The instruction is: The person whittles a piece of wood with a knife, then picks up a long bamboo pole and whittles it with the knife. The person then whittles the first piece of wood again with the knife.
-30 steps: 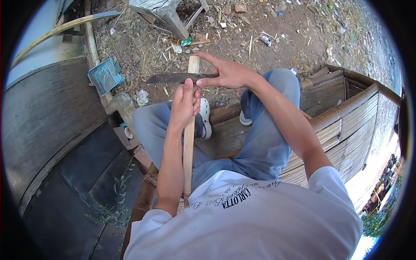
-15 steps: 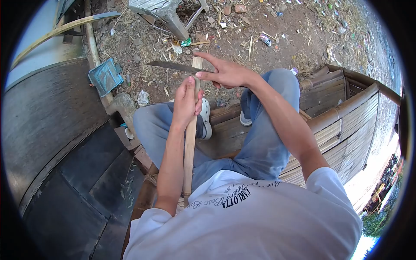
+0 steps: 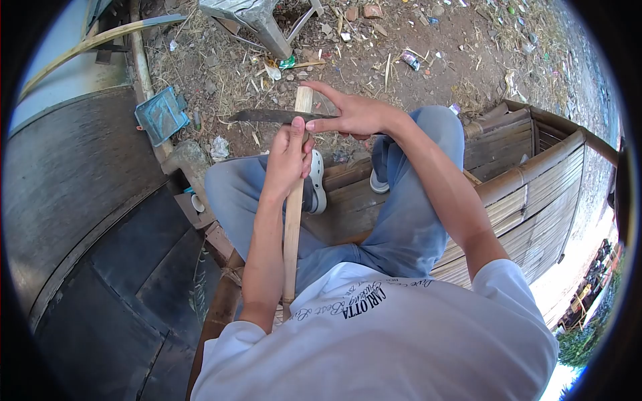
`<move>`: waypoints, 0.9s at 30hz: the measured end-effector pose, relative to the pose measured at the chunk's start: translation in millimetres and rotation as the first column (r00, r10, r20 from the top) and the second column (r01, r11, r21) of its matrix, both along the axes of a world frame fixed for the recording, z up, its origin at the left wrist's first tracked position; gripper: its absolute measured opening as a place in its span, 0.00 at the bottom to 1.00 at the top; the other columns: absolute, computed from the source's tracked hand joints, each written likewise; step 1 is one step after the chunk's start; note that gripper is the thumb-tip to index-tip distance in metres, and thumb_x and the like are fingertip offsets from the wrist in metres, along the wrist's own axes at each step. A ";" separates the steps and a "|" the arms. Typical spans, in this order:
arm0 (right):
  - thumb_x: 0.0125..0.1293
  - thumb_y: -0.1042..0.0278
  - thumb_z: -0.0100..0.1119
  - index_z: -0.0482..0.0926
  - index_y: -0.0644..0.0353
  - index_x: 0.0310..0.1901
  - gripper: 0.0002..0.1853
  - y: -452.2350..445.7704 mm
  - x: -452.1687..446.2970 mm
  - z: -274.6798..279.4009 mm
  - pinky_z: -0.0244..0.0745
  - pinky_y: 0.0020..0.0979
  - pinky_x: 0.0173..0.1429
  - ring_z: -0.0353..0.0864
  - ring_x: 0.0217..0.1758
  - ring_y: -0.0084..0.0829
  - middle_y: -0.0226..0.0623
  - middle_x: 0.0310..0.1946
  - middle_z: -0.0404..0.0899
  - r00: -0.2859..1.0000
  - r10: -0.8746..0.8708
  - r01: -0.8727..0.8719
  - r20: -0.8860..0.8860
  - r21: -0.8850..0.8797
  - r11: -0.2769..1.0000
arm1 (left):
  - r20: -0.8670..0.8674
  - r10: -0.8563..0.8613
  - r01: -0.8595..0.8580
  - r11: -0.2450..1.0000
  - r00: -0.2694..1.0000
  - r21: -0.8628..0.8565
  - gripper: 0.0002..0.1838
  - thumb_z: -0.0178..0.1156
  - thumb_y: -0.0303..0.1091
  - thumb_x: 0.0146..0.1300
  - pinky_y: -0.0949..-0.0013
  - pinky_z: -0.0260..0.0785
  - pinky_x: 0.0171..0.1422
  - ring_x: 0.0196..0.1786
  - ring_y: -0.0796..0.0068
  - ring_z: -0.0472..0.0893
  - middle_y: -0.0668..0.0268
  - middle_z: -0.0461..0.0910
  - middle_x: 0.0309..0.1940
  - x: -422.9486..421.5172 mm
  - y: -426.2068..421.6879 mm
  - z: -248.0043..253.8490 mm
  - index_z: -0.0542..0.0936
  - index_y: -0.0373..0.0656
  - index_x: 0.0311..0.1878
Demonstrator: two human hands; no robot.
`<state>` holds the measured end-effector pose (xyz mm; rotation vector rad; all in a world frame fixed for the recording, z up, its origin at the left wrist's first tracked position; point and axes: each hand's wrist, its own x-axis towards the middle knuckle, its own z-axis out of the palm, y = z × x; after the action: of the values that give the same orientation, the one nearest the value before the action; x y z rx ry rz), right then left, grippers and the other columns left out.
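Observation:
A pale bamboo strip (image 3: 292,227) runs from my lap up between my legs. My left hand (image 3: 288,160) is wrapped round its upper part, thumb up against the knife. Across the strip lies a dark knife blade (image 3: 264,116), its tip pointing left. My right hand (image 3: 358,115) holds the knife at its right end, with the index finger stretched to the top of the strip and the thumb near my left thumb. The knife's handle is hidden by my right hand.
A grey stool (image 3: 264,27) stands ahead on littered soil. A blue dustpan-like tray (image 3: 160,116) lies at the left, beside dark panels (image 3: 87,167). At the right is a slatted bamboo bench (image 3: 535,194). A white cup (image 3: 198,204) sits by my left knee.
The blade first tilted and rose along the strip, then came back down to lie nearly level by my left thumb. Both hands have kept their holds and moved only slightly.

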<state>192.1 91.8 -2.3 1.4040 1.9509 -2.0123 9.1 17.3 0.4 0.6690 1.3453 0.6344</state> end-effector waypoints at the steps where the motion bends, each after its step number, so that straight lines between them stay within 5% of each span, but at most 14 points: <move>1: 0.59 0.27 0.58 0.49 0.41 0.75 0.50 0.0 0.7 0.0 0.75 0.39 0.39 0.81 0.29 0.32 0.37 0.23 0.78 1.000 0.015 -0.015 0.022 0.010 1.000 | 0.000 0.001 -0.001 1.000 1.000 -0.001 0.27 0.43 0.60 0.73 0.78 0.56 0.14 0.13 0.87 0.63 0.72 0.66 0.21 -0.4 -0.7 -1.1 0.66 0.41 0.37; 2: 0.59 0.27 0.58 0.49 0.41 0.75 0.50 -4.2 0.3 -16.1 0.75 0.39 0.39 0.81 0.29 0.32 0.37 0.23 0.78 1.000 0.015 -0.015 0.023 0.007 1.000 | -0.011 0.000 0.000 1.000 1.000 -0.019 0.26 0.43 0.60 0.73 0.78 0.55 0.13 0.12 0.87 0.63 0.72 0.66 0.21 -0.6 -2.3 -2.6 0.66 0.41 0.37; 4: 0.58 0.25 0.56 0.49 0.41 0.75 0.50 -16.1 -4.9 -65.7 0.76 0.41 0.39 0.82 0.27 0.34 0.38 0.21 0.78 0.999 -0.036 0.050 -0.036 0.547 0.836 | -0.026 -0.006 0.005 0.999 1.000 -0.035 0.26 0.43 0.59 0.74 0.77 0.55 0.13 0.12 0.87 0.62 0.72 0.66 0.20 -1.4 -3.9 -4.5 0.66 0.41 0.37; 7: 0.58 0.24 0.54 0.48 0.40 0.76 0.50 -16.9 -10.4 -66.9 0.77 0.42 0.40 0.81 0.26 0.35 0.40 0.22 0.78 0.995 -0.067 0.096 -0.069 0.619 0.780 | 0.016 -0.001 0.002 0.998 1.000 -0.056 0.26 0.44 0.60 0.73 0.78 0.54 0.12 0.11 0.88 0.62 0.72 0.65 0.19 -0.3 -1.9 -3.5 0.65 0.41 0.38; 8: 0.58 0.24 0.54 0.48 0.40 0.76 0.50 -15.9 -6.0 -63.4 0.77 0.42 0.40 0.81 0.26 0.35 0.40 0.22 0.78 0.995 -0.068 0.096 -0.070 0.618 0.780 | 0.012 0.023 -0.022 0.998 1.000 -0.065 0.25 0.43 0.60 0.73 0.79 0.54 0.12 0.12 0.87 0.62 0.72 0.65 0.20 0.8 0.1 -2.2 0.66 0.43 0.38; 10: 0.59 0.25 0.54 0.45 0.39 0.76 0.51 -5.8 0.3 -14.4 0.77 0.41 0.36 0.80 0.24 0.34 0.39 0.22 0.78 0.999 -0.031 0.033 -0.035 0.049 0.998 | 0.009 0.052 -0.051 0.996 0.999 -0.072 0.24 0.42 0.60 0.74 0.80 0.53 0.12 0.12 0.87 0.61 0.73 0.65 0.20 1.5 1.9 0.5 0.67 0.45 0.38; 16: 0.61 0.29 0.56 0.39 0.37 0.77 0.51 -7.2 5.5 1.5 0.67 0.32 0.21 0.73 0.16 0.27 0.35 0.18 0.73 0.998 -0.031 0.030 -0.046 -0.032 0.999 | 0.048 0.025 -0.023 0.999 0.999 -0.045 0.25 0.42 0.61 0.73 0.81 0.54 0.13 0.12 0.88 0.60 0.74 0.64 0.20 2.1 0.0 1.8 0.67 0.47 0.39; 23: 0.59 0.29 0.59 0.38 0.39 0.78 0.55 -3.6 9.4 3.9 0.70 0.34 0.23 0.72 0.16 0.27 0.34 0.18 0.73 1.000 -0.029 0.029 -0.008 -0.048 0.998 | 0.124 -0.029 0.038 0.997 0.992 -0.068 0.27 0.40 0.63 0.73 0.81 0.55 0.13 0.12 0.89 0.61 0.74 0.63 0.20 -2.0 3.6 7.4 0.66 0.45 0.37; 26: 0.57 0.27 0.60 0.38 0.40 0.78 0.56 -3.7 12.0 -16.9 0.74 0.37 0.27 0.73 0.16 0.29 0.35 0.19 0.74 0.999 -0.035 0.033 0.030 0.064 0.997 | 0.120 -0.002 0.012 0.996 0.993 -0.083 0.26 0.39 0.62 0.74 0.81 0.54 0.12 0.12 0.88 0.60 0.74 0.62 0.20 2.4 5.4 13.3 0.67 0.46 0.40; 27: 0.57 0.26 0.59 0.39 0.41 0.78 0.56 -8.8 10.2 -43.6 0.75 0.37 0.29 0.74 0.17 0.30 0.36 0.20 0.74 0.997 -0.074 0.073 -0.010 0.326 0.942 | 0.122 0.009 0.001 0.997 0.993 -0.081 0.26 0.38 0.62 0.74 0.81 0.54 0.12 0.12 0.88 0.60 0.74 0.62 0.20 3.2 5.8 14.9 0.67 0.46 0.40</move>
<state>202.3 83.0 -45.9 1.5585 2.3505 -1.7706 12.3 23.1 15.3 0.5542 1.2522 0.6111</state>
